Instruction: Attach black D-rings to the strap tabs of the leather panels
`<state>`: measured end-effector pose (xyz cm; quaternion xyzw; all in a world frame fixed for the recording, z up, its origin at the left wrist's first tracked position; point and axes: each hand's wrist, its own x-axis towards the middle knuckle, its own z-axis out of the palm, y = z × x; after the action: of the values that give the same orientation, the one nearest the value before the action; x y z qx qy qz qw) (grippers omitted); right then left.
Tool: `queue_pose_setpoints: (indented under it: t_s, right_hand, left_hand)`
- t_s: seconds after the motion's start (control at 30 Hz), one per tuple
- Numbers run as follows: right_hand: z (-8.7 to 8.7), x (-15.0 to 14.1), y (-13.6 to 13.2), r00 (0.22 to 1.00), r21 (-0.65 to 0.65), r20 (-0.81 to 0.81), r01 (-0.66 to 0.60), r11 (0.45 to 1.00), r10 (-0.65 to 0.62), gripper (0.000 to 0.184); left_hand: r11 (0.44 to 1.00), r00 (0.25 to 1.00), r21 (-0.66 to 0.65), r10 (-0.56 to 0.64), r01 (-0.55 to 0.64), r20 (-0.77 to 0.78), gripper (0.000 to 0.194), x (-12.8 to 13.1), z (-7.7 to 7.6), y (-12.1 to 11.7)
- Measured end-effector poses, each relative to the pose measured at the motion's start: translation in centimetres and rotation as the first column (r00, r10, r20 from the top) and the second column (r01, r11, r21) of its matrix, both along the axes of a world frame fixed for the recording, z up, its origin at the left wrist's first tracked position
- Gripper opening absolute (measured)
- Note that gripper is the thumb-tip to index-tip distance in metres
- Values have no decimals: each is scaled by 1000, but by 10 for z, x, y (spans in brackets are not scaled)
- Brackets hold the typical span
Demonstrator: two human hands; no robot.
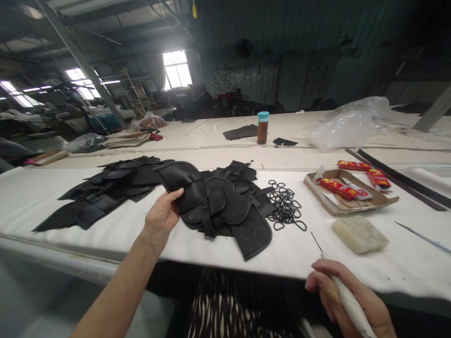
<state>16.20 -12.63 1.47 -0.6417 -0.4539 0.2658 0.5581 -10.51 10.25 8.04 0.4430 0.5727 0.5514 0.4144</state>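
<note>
Where black pieces (230,206) strew white tabletop (123,230), windows (177,70) glow beyond.

Over on the white cloth-covered tabletop (285,256), the black leather-like pieces (230,204) lie left of the black D-shaped rings (284,204); a brown cardboard tray (319,199) sits to their right, a turquoise-capped brown cylindrical bottle (262,130) behind.

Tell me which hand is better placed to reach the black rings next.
Probably your right hand: it is nearer the black rings, and the white-handled tool it holds points toward them. Your left hand is farther off and already grips a black piece.
</note>
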Motion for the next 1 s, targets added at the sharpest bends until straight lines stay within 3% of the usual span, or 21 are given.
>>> queue_pose_setpoints:
  t_s: [0.07, 0.13, 0.27, 0.37, 0.47, 0.57, 0.67, 0.77, 0.8, 0.83, 0.9, 0.93, 1.0]
  right_hand:
    - [12, -8, 8, 995, 11, 85, 41, 999, -42, 19]
    - [17, -12, 18, 985, 7, 160, 69, 998, -69, 18]
    - [16, -12, 36, 989, -49, 147, 29, 998, -21, 22]
    - [13, -17, 40, 999, -56, 36, 11, 998, -9, 18]
    - [12, -25, 39, 999, -20, -33, 25, 999, -26, 15]
    - [10, -25, 37, 998, 10, -33, 58, 998, -58, 13]
    - [7, -13, 36, 996, 28, 64, 65, 997, -67, 10]
    - [5, 1, 34, 986, 40, 168, 17, 999, -24, 8]
    - [5, 4, 33, 983, 39, 183, -9, 999, 2, 8]
    - [5, 6, 32, 982, 38, 189, -35, 999, 27, 8]
    - [7, 6, 31, 979, 43, 190, -85, 995, 75, 9]
    - [9, 4, 30, 976, 55, 193, -108, 993, 95, 9]
    - [12, 0, 28, 968, 104, 212, -161, 981, 136, 9]
  left_hand:
    - [980, 893, -144, -61, 139, 445, 24, 26, -12, -36]
    - [955, 758, -192, -49, 227, 651, 33, 53, -27, -71]
    - [858, 527, -165, -137, 486, 839, 46, 88, -54, -123]
    - [802, 432, -118, -185, 585, 883, 51, 98, -68, -142]
    - [774, 438, -113, -226, 623, 870, 50, 101, -78, -151]
    - [703, 526, -163, -336, 692, 781, 36, 96, -84, -157]
    - [582, 661, -339, -531, 739, 530, 23, 85, -82, -164]
    - [497, 664, -514, -718, 699, 210, 10, 74, -66, -168]
    - [514, 650, -518, -751, 684, 114, 14, 71, -59, -168]
    - [569, 655, -478, -755, 669, 18, 18, 70, -50, -168]
    - [765, 759, -270, -633, 585, -150, 16, 72, -32, -167]
    - [833, 812, -153, -553, 532, -188, 12, 75, -24, -165]
    - [870, 852, -43, -490, 491, -185, 21, 82, -11, -162]
